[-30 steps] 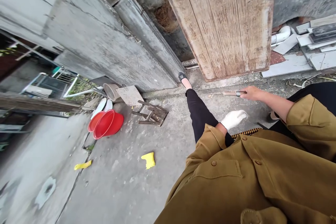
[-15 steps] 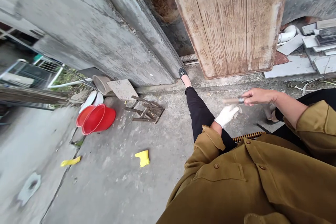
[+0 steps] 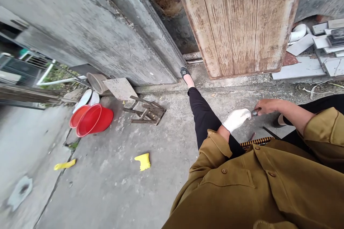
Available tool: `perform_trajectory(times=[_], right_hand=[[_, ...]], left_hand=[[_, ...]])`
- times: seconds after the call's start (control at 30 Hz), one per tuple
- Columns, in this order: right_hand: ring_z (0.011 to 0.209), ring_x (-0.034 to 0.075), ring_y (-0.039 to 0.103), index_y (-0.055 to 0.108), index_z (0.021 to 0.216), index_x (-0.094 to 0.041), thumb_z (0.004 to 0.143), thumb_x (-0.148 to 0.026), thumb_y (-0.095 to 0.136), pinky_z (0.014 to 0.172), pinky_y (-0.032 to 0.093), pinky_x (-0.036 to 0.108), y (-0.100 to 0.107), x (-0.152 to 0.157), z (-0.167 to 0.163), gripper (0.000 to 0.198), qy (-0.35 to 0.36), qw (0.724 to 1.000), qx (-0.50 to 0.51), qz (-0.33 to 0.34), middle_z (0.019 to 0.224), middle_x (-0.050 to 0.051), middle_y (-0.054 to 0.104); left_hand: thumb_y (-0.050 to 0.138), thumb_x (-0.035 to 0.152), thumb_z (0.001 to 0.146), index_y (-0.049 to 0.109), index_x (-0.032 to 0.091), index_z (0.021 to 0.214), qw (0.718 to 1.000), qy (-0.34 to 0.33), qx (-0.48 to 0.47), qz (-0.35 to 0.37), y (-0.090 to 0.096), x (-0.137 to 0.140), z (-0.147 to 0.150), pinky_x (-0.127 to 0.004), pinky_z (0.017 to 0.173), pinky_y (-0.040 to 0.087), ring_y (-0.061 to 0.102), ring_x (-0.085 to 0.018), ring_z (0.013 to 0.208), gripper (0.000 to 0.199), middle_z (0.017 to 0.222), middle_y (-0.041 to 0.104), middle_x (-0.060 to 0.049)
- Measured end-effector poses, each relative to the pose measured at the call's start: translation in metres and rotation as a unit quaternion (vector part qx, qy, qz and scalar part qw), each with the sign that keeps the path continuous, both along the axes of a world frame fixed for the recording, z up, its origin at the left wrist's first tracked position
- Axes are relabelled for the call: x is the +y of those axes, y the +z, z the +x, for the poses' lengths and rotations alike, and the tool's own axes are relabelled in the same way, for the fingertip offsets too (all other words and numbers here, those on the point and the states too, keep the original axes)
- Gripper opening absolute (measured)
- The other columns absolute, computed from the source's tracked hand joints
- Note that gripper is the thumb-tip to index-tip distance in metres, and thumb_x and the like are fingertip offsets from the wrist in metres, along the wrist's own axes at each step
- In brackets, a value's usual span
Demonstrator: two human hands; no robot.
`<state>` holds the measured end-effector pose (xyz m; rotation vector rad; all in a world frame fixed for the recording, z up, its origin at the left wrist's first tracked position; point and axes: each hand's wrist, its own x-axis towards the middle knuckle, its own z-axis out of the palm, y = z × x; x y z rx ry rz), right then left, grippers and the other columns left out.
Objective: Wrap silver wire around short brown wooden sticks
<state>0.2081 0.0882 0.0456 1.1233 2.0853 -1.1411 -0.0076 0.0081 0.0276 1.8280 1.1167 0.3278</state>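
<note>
My left hand, in a white glove, is closed with its fingertips toward my right hand. Whatever lies inside the glove is hidden. My right hand is bare, its fingers wrapped round a slim tool with a ribbed grey metal collar. That collar shows in the narrow gap between the two hands, and the tool's far end is out of sight at the glove. Both hands are held low in front of my body, above the concrete ground. Beneath them, a black-and-yellow woven edge shows beside my lap.
A wooden board leans on the wall ahead; stacked tiles lie to its right. On the left are a tipped wooden stool, red buckets, a yellow boot-shaped piece and another yellow piece. My outstretched leg crosses the middle.
My right hand has come lower and slightly right, and the tool's pale length that pointed left over the glove no longer shows. The gloved hand has closed in toward the collar. The view shifted slightly.
</note>
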Motion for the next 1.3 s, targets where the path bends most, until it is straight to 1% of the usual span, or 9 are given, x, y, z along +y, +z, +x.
perform_trajectory(times=[0.17,0.3,0.43,0.5,0.7,0.87,1.0,1.17,1.3], right_hand=[[0.068,0.014,0.056,0.072,0.095,-0.017,0.076,-0.041,0.069,0.065,0.043,0.027,0.021,-0.001,0.008,0.031,0.038,0.956,0.15,-0.249,0.079,0.002,0.064],[0.074,0.015,0.056,0.068,0.099,-0.018,0.079,-0.056,0.069,0.072,0.048,0.03,0.037,0.005,0.02,0.043,-0.152,0.926,0.294,-0.184,0.087,0.005,0.064],[0.074,0.017,0.055,0.06,0.091,-0.021,0.076,-0.065,0.067,0.073,0.051,0.033,0.028,0.009,0.02,0.047,-0.36,0.855,0.349,-0.132,0.092,0.008,0.063],[0.074,0.018,0.056,0.059,0.091,-0.021,0.079,-0.062,0.064,0.074,0.051,0.035,0.02,0.011,0.016,0.043,-0.39,0.868,0.296,-0.082,0.09,0.008,0.064],[0.087,0.03,0.063,0.067,0.096,-0.018,0.082,-0.042,0.06,0.073,0.044,0.038,0.002,0.012,0.005,0.028,-0.138,0.983,0.007,0.124,0.097,0.015,0.068],[0.067,0.021,0.058,0.065,0.079,-0.019,0.072,-0.039,0.068,0.065,0.039,0.032,0.001,-0.003,0.004,0.022,0.01,0.997,0.012,-0.081,0.069,0.005,0.06],[0.066,0.013,0.053,0.065,0.087,-0.015,0.077,-0.036,0.065,0.063,0.038,0.028,0.022,-0.007,0.008,0.023,0.043,0.954,0.151,-0.257,0.073,0.001,0.06],[0.073,0.012,0.053,0.062,0.097,-0.015,0.083,-0.049,0.066,0.072,0.044,0.027,0.041,0.005,0.021,0.037,-0.205,0.901,0.339,-0.175,0.088,0.004,0.062],[0.07,0.014,0.053,0.057,0.088,-0.019,0.085,-0.051,0.058,0.069,0.045,0.028,0.024,0.013,0.022,0.033,-0.346,0.895,0.279,-0.038,0.084,0.006,0.063]], left_hand=[[0.05,0.039,0.096,0.063,0.013,0.085,0.978,0.082,-0.15,-0.121,-0.005,0.005,-0.007,-0.024,0.061,0.04,0.046,-0.009,0.06,0.031,0.077,0.061,-0.001],[0.047,0.042,0.098,0.063,0.013,0.087,0.977,0.108,-0.138,-0.124,-0.005,0.006,-0.003,-0.024,0.062,0.039,0.047,-0.01,0.059,0.035,0.072,0.059,-0.001],[0.044,0.039,0.1,0.068,0.017,0.091,0.998,0.007,-0.007,-0.066,-0.007,0.001,0.006,-0.025,0.071,0.042,0.056,-0.014,0.071,0.033,0.081,0.065,-0.002],[0.044,0.039,0.1,0.069,0.02,0.097,0.998,-0.035,0.051,-0.022,-0.008,-0.001,0.01,-0.027,0.079,0.044,0.061,-0.017,0.084,0.032,0.094,0.07,-0.003],[0.042,0.042,0.102,0.07,0.023,0.11,0.991,-0.045,0.124,0.033,-0.004,-0.004,0.01,-0.028,0.089,0.045,0.065,-0.021,0.101,0.034,0.111,0.072,-0.004],[0.044,0.036,0.101,0.069,0.02,0.097,0.998,-0.002,0.062,0.027,-0.008,-0.001,0.002,-0.027,0.085,0.045,0.063,-0.018,0.089,0.03,0.098,0.071,-0.003],[0.046,0.033,0.099,0.064,0.014,0.09,0.997,0.053,-0.054,-0.027,-0.016,0.004,0.001,-0.027,0.082,0.046,0.059,-0.015,0.083,0.028,0.09,0.067,-0.005],[0.042,0.039,0.101,0.064,0.013,0.092,0.987,0.064,-0.111,-0.101,-0.017,0.002,0.006,-0.023,0.064,0.042,0.048,-0.011,0.06,0.035,0.067,0.055,0.001],[0.044,0.036,0.1,0.067,0.016,0.094,0.998,-0.019,-0.044,-0.043,-0.014,-0.002,0.01,-0.024,0.079,0.045,0.059,-0.013,0.078,0.031,0.086,0.067,-0.002]])
